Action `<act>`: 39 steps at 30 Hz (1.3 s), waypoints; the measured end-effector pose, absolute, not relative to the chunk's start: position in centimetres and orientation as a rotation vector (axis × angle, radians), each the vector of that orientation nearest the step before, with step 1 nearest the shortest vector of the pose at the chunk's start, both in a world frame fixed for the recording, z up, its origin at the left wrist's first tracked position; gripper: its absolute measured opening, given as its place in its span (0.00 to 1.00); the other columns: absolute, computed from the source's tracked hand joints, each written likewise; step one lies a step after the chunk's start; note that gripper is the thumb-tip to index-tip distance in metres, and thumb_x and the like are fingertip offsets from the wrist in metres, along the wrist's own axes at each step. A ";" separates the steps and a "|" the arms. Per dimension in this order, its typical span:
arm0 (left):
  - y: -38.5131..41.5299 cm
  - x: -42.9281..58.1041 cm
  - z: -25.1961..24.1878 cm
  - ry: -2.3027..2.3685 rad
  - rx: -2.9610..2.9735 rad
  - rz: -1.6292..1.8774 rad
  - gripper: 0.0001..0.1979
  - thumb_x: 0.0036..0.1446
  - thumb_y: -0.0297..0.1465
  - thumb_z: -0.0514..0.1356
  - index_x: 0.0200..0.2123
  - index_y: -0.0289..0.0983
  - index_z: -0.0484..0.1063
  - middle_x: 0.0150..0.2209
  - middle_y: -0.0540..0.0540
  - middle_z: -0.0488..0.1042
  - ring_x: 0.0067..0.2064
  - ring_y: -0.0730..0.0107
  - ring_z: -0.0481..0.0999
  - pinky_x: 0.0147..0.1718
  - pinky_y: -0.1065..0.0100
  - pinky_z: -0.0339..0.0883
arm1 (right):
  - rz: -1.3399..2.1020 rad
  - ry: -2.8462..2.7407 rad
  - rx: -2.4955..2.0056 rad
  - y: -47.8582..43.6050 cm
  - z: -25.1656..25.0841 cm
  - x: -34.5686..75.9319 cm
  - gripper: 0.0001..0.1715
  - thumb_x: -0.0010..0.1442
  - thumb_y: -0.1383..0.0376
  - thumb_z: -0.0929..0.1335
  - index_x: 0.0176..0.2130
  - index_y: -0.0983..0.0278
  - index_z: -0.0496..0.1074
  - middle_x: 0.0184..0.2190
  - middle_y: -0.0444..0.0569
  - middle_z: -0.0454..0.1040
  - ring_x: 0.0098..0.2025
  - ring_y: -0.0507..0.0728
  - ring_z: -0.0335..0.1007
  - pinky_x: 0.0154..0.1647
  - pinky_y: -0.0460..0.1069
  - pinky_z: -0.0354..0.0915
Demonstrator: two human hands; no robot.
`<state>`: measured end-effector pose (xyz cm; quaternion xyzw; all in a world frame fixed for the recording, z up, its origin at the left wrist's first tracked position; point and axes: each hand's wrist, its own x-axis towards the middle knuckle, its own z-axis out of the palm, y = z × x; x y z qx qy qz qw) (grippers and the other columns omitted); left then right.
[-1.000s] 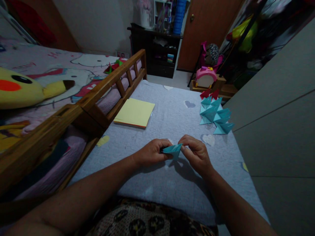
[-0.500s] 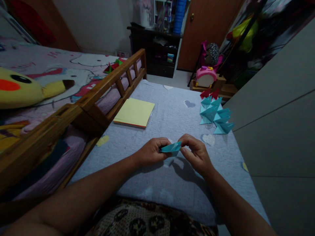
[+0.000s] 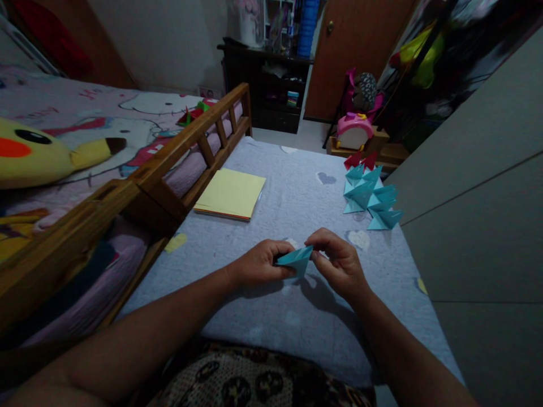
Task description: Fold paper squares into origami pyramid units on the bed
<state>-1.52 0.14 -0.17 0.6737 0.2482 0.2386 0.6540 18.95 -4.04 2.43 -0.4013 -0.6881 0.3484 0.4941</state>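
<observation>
A folded piece of blue paper is held just above the bed sheet, between my two hands. My left hand is closed on its left side, with the thumb along the near face. At the paper's upper right corner, my right hand pinches with thumb and index finger. Several folded blue paper shapes with pointed tips stand in a cluster to the right, and red folded paper lies behind them. A stack of square paper, yellow on top, rests to the left beyond my left hand.
A wooden bed rail runs along the left side. Past it, a yellow plush toy lies on another bed. Light cabinet panels border the right. Behind the bed's far edge are a dark shelf unit and a pink toy case.
The blue paper has tilted in my fingers, so more of its near face shows. Both hands stay in nearly the same place.
</observation>
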 end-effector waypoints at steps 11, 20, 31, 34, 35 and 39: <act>0.2 -1.6 -0.5 0.507 1.448 0.412 0.10 0.51 0.34 0.65 0.34 0.35 0.71 0.29 0.51 0.69 0.30 0.73 0.66 0.31 0.69 0.59 | 1.007 -1.588 -0.922 -4.1 2.8 18.9 0.07 0.59 0.71 0.66 0.35 0.60 0.71 0.37 0.47 0.67 0.37 0.54 0.66 0.33 0.49 0.66; 0.2 -1.6 -0.5 0.560 1.486 0.418 0.08 0.52 0.34 0.64 0.30 0.35 0.69 0.25 0.53 0.63 0.27 0.75 0.61 0.27 0.70 0.54 | 1.104 -1.507 -0.921 -4.0 2.5 19.0 0.07 0.59 0.72 0.67 0.33 0.60 0.72 0.38 0.47 0.67 0.36 0.53 0.67 0.32 0.48 0.67; 0.2 -1.5 -0.5 0.593 1.520 0.500 0.06 0.52 0.32 0.63 0.30 0.36 0.69 0.27 0.52 0.63 0.28 0.74 0.62 0.29 0.69 0.55 | 1.084 -1.390 -0.904 -3.9 2.2 18.8 0.02 0.63 0.66 0.69 0.36 0.59 0.74 0.35 0.44 0.68 0.31 0.51 0.67 0.31 0.48 0.67; 0.2 -1.4 -0.5 0.617 1.530 0.529 0.06 0.52 0.31 0.63 0.29 0.36 0.69 0.27 0.52 0.64 0.29 0.73 0.62 0.29 0.68 0.56 | 1.133 -1.306 -0.937 -3.9 2.0 18.9 0.05 0.63 0.62 0.70 0.41 0.58 0.72 0.36 0.44 0.69 0.32 0.51 0.67 0.33 0.48 0.68; 0.2 -1.4 -0.4 0.624 1.527 0.543 0.06 0.52 0.31 0.63 0.29 0.36 0.68 0.27 0.52 0.64 0.29 0.73 0.62 0.29 0.69 0.56 | 1.165 -1.299 -0.950 -3.9 1.8 19.0 0.10 0.62 0.61 0.70 0.45 0.58 0.71 0.38 0.45 0.70 0.34 0.52 0.68 0.34 0.49 0.68; 0.2 -1.2 0.0 0.662 1.556 0.629 0.07 0.53 0.31 0.63 0.28 0.36 0.68 0.25 0.53 0.63 0.28 0.74 0.61 0.29 0.69 0.55 | 1.246 -1.469 -1.052 -4.0 1.6 18.8 0.27 0.55 0.60 0.75 0.52 0.57 0.66 0.40 0.46 0.70 0.38 0.54 0.68 0.36 0.49 0.67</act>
